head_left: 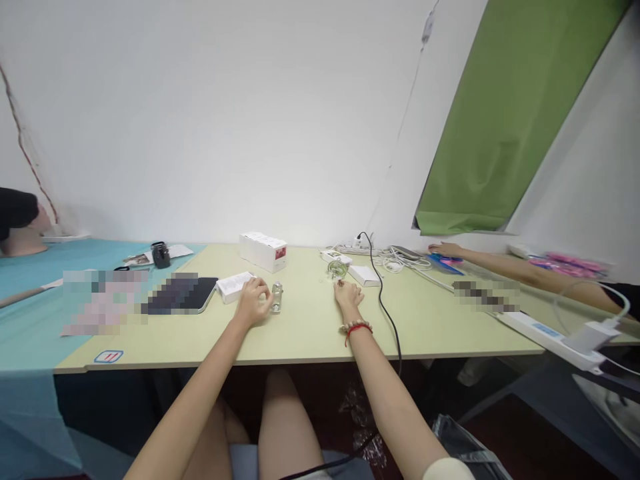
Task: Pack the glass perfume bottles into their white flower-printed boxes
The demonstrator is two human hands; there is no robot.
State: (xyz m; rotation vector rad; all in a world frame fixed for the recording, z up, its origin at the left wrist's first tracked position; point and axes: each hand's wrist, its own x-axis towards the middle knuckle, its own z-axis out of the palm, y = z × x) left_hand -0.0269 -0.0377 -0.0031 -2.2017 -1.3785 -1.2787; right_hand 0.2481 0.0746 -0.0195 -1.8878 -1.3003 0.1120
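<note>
My left hand rests on the pale yellow table with its fingers curled together. Its fingertips come up against the left side of a small clear oblong piece; whether they grip it or something smaller is hidden. Fingers bent inward, my right hand is closed at the table, with a tiny brownish thing at the fingertips, too small to name. Just beyond it lies a coil of clear greenish material. A flat white box sits behind my left hand, and another small white box lies beyond my right.
A long white box stands near the wall. Left are a dark tablet-like device and a dark jar on blue cloth. A black cable crosses the table beside my right arm. Another person's arm reaches in above a power strip.
</note>
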